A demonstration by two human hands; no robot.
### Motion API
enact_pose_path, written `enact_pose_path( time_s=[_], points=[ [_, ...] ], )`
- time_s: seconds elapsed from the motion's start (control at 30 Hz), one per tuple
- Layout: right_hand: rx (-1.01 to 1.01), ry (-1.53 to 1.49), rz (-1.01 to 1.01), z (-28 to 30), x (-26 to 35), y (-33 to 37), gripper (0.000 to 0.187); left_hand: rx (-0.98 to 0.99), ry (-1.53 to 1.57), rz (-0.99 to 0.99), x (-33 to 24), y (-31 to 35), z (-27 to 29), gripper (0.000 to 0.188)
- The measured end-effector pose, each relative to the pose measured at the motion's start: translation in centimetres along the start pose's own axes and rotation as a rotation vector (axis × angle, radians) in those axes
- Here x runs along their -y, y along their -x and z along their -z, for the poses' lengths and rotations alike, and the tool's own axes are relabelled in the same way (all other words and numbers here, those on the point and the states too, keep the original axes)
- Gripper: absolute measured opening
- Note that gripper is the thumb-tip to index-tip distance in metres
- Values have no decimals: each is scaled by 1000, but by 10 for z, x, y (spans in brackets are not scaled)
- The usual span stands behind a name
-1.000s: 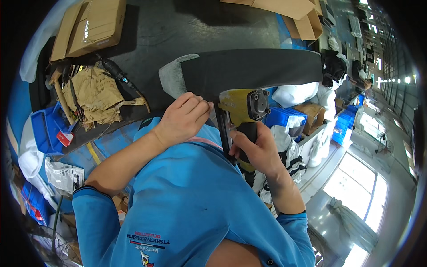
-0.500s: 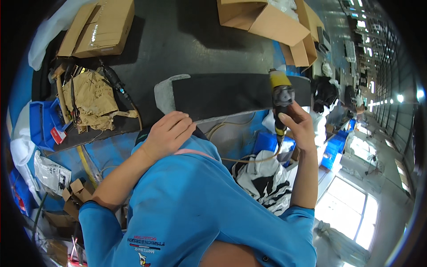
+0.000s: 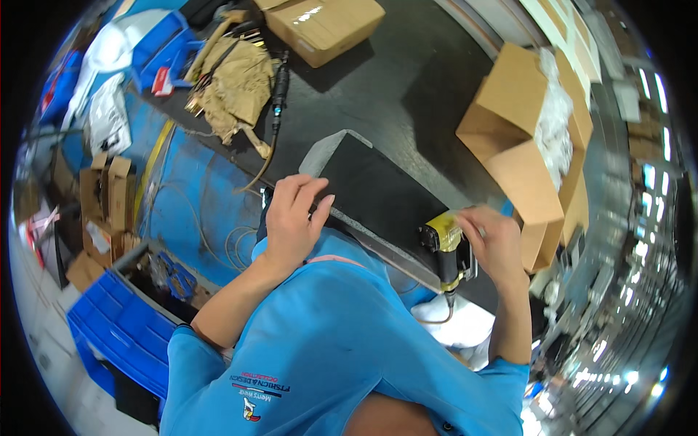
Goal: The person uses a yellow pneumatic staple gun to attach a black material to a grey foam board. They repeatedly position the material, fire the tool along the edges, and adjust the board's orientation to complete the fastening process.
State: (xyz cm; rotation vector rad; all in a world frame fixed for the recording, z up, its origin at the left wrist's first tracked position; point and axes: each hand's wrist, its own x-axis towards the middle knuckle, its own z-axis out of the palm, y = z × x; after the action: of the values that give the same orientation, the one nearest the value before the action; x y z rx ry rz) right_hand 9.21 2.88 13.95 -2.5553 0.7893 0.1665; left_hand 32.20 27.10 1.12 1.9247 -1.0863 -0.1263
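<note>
A long padded board (image 3: 385, 189), covered in black cloth with grey fabric along its edges, lies at a slant on the dark worktable in front of me. My left hand (image 3: 293, 214) is at its near left end, fingers apart, fingertips by the black cover and nothing held. On the right end rests a yellow and black air tool (image 3: 445, 243), shaped like a staple gun, with a hose at its lower end. My right hand (image 3: 496, 241) is just beside it. Its thumb and fingers are pinched together near the tool's yellow part; anything between them is hidden.
A closed carton (image 3: 323, 29) and an open carton (image 3: 509, 102) with clear plastic stand on the worktable (image 3: 407, 94). Crumpled brown paper (image 3: 234, 87) lies near a black corded tool (image 3: 280, 87). A blue crate (image 3: 127, 327) stands lower left.
My view has turned, so the board now slants down to the right. The air tool has gone from my right hand's grip onto the board. My left fingers have spread.
</note>
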Motion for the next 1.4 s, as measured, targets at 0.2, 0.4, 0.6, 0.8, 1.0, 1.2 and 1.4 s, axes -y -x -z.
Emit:
enact_pose_path(
  time_s=[0.2, 0.4, 0.6, 0.8, 1.0, 1.2, 1.4],
  points=[
    [-188, 79, 852, -69, 47, -146, 27, -161, -325, 60, -24, 13, -10, 33],
    [-65, -46, 934, -84, 33, -179, 30, -288, -300, 207, -35, 18, -25, 30],
    [-14, -112, 922, -85, 32, -188, 23, -311, -193, 235, -38, 18, -28, 19],
    [222, -125, 853, -66, 38, -194, 14, -200, -120, 372, -40, 13, -22, 21],
    [298, -153, 765, -73, 44, -198, 17, 150, -247, 581, -41, -5, -12, 31],
    [176, -52, 775, -76, 48, -191, 16, 156, -155, 599, -37, -11, -4, 34],
    [-103, -5, 713, -95, 50, -169, 14, 238, -178, 594, -33, -19, -1, 34]
  ],
)
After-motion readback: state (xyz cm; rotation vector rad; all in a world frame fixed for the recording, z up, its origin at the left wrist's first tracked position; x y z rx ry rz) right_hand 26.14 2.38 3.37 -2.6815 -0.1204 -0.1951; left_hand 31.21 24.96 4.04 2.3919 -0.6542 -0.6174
